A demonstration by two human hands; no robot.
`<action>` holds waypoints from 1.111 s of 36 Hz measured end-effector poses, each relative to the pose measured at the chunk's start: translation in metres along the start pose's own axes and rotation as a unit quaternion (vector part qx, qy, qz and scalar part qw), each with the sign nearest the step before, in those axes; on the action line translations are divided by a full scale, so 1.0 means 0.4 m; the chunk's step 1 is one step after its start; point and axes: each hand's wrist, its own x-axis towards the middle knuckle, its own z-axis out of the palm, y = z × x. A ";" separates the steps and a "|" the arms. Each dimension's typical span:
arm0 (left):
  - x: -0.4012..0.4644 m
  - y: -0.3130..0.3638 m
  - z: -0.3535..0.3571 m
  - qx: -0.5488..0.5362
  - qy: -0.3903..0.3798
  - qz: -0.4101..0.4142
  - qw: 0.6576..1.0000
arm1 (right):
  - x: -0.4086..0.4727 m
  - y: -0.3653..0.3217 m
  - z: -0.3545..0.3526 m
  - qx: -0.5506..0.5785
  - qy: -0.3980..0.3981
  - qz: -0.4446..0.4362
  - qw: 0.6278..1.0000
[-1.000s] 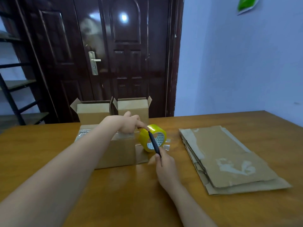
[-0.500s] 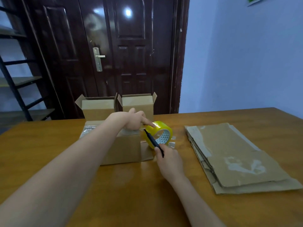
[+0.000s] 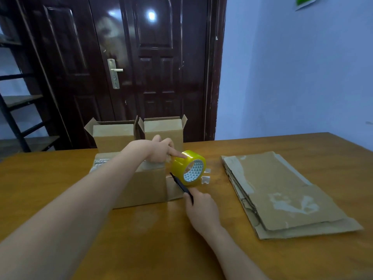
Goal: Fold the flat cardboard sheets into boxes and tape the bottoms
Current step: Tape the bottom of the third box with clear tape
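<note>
A cardboard box [image 3: 145,186] lies upturned on the wooden table [image 3: 141,239], with clear tape across its top. My left hand [image 3: 159,150] rests on the box's right end, and its forefinger touches the yellow tape roll [image 3: 188,167] that stands at that end. My right hand [image 3: 201,209] grips a black knife [image 3: 181,186] whose tip points up-left toward the gap between box and roll. A stack of flat cardboard sheets [image 3: 282,190] lies to the right.
Two folded boxes [image 3: 113,134] [image 3: 163,130] stand open-topped at the table's far edge. Small scraps of tape [image 3: 205,176] lie beside the roll. Behind are a dark door [image 3: 141,67], a metal shelf [image 3: 16,102] at left and a blue wall.
The knife in my right hand has dropped lower and swung toward the box's right end. My left hand and the roll stay where they were; the camera has shifted slightly.
</note>
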 end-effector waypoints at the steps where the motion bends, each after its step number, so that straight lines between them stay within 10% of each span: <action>1: -0.003 0.001 -0.002 0.004 0.001 0.000 1.000 | -0.002 0.005 -0.001 0.002 -0.002 0.001 1.000; 22: -0.030 -0.011 0.048 -0.128 0.098 -0.009 0.987 | -0.049 0.005 -0.019 -0.064 -0.041 -0.034 0.997; 34: -0.031 -0.032 0.090 -0.249 0.166 0.013 0.954 | -0.078 -0.058 -0.010 -0.169 -0.160 -0.226 0.946; 40: -0.037 -0.030 0.103 -0.272 0.203 0.026 0.940 | -0.040 -0.076 0.003 -0.049 0.041 -0.228 0.971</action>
